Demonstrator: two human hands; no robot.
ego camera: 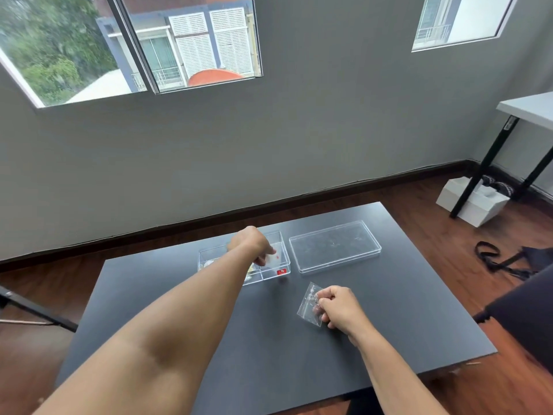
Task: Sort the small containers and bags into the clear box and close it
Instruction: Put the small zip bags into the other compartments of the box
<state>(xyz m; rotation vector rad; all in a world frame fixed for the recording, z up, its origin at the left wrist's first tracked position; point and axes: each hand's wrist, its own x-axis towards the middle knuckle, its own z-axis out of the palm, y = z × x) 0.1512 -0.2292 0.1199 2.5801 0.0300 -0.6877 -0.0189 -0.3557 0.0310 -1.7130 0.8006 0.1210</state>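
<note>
The clear box (282,265) stands open on the dark table (269,339), with a red sticker on its front right corner and small items inside, partly hidden by my arm. My left hand (253,244) reaches into the box, fingers curled downward over the contents; what it holds is not clear. The clear lid (335,246) lies flat to the right of the box. Nearer to me, my right hand (338,307) pinches a small clear zip bag (309,304) that rests on the table and holds tiny pale pieces.
A grey wall with two windows faces the table. At the right stand a white table with black legs (484,175), a white box (472,202) on the wooden floor, a black strap (493,259) and a dark chair edge (526,313).
</note>
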